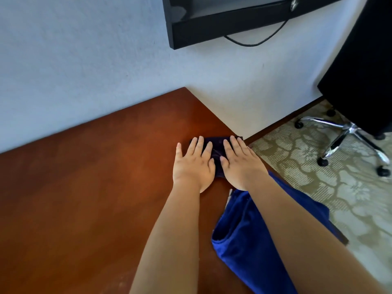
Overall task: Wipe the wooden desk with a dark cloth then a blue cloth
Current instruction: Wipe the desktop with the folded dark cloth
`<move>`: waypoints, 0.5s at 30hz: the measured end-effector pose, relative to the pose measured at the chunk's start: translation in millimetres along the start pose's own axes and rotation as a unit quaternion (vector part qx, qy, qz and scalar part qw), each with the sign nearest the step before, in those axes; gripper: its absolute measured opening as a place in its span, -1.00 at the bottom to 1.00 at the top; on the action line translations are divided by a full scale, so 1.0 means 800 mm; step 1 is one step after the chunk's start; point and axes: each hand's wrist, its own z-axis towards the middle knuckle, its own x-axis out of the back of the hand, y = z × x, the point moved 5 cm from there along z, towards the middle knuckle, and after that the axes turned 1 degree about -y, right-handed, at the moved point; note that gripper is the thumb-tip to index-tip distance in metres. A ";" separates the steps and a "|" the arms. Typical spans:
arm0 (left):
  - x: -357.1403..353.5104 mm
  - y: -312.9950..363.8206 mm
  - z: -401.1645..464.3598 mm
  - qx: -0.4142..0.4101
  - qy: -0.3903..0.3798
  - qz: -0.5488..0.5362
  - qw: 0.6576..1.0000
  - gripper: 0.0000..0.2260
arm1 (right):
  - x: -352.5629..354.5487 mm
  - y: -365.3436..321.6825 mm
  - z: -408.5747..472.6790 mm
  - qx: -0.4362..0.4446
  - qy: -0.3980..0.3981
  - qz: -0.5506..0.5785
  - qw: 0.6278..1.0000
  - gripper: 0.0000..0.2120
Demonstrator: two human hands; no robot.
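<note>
A small folded dark cloth (216, 151) lies on the wooden desk (89, 187) close to its right edge. My left hand (194, 166) and my right hand (241, 164) lie flat on it side by side, fingers straight, pressing it down. Only the cloth's middle strip and far edge show between and beyond my fingers. A blue cloth (239, 236) lies crumpled on the desk nearer to me, under my right forearm, and hangs partly over the desk's right edge.
The desk's far side meets a pale wall (84, 60). Beyond the right edge is patterned carpet (318, 187), with a black office chair (360, 71) on a chrome wheeled base (347, 132). A dark shelf (222, 24) with a hanging cable is mounted on the wall.
</note>
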 end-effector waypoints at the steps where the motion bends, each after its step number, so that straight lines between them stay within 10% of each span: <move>1: -0.001 0.001 -0.006 -0.005 -0.003 0.002 1.000 -0.52 | 0.000 -0.001 -0.006 0.001 0.001 -0.003 1.000 -0.47; 15: -0.003 -0.065 0.019 0.017 -0.002 0.011 1.000 -0.52 | 0.007 -0.054 0.061 0.043 0.005 -0.019 0.999 -0.48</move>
